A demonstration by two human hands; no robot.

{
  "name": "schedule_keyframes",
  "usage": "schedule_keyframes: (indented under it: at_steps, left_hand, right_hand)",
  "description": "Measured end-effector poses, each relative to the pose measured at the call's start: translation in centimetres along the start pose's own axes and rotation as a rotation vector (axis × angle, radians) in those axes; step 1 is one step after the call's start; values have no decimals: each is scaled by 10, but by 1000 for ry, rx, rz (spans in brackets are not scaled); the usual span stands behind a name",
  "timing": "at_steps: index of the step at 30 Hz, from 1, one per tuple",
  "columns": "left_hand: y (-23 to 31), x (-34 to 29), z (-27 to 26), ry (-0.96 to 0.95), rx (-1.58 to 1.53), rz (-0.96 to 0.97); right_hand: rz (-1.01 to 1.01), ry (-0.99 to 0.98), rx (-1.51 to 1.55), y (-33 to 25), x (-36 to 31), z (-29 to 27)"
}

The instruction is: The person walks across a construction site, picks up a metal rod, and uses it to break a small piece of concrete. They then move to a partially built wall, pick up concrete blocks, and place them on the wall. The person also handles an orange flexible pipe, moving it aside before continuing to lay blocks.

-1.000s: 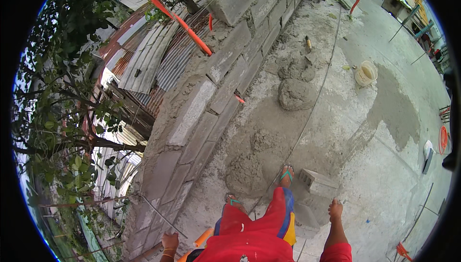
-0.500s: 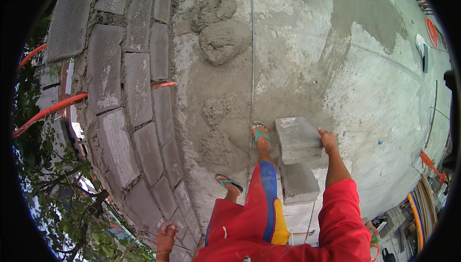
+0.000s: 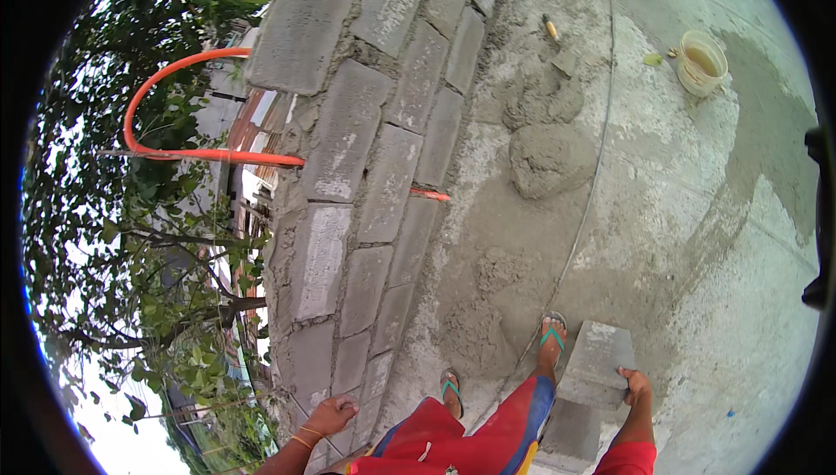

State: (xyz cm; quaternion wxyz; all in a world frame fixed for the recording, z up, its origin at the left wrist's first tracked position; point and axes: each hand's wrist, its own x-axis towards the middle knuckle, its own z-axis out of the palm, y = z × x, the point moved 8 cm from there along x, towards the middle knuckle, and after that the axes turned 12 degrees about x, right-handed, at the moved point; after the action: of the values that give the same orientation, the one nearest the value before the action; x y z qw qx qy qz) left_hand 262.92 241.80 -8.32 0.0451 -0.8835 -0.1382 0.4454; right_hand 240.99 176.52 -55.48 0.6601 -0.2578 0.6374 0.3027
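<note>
Low on the right, my right hand point(image 3: 637, 385) grips the right edge of a grey concrete block point(image 3: 601, 353), the top one of a small stack on the floor. Another block point(image 3: 570, 430) lies under it, toward me. My left hand point(image 3: 331, 415) is raised near the close end of the block wall point(image 3: 344, 131), its fingers curled in and nothing visible in them. A thin line or rod passes close by that hand. My sandalled feet point(image 3: 551, 342) stand on the floor between wall and stack.
Heaps of wet mortar point(image 3: 550, 160) lie along the wall, with a trowel point(image 3: 564, 60) beside the far one. A cable point(image 3: 599, 157) runs along the floor. At the far right stands a pail point(image 3: 701, 63). An orange conduit point(image 3: 209, 155) sticks out of the wall toward trees point(image 3: 157, 240).
The view has turned left, so the wall, mortar and stack sit farther right, with more trees showing. My right hand stays at the block's edge; my left hand remains raised by the wall.
</note>
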Motion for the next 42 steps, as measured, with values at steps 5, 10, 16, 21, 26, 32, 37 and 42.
schedule_keyframes:
  at_steps: [5,10,16,21,26,32,37,42]
  left_hand:
    - [-1,0,-13,4,-79,43]
    - [1,-17,-34,-9,-244,-46]
    - [154,15,-21,-201,-959,252]
    - [389,26,20,-959,-1554,164]
    - [582,-57,-28,-1325,-1878,4]
    - [618,-84,-200,-1145,-2165,367]
    - [646,-91,-321,-1113,-2303,732]
    - [613,-139,-471,-765,-2446,1278]
  right_hand:
    - [-108,39,17,3,-15,54]
    - [-283,206,-203,-33,-87,110]
    - [-646,262,-605,-123,-288,157]
    - [-829,386,-1275,-186,-530,209]
    - [-1151,225,-1657,-210,-725,286]
    - [-1633,145,-1971,-244,-827,334]
    - [-1956,182,-1955,-276,-912,350]
    - [-1949,138,-2089,-320,-996,362]
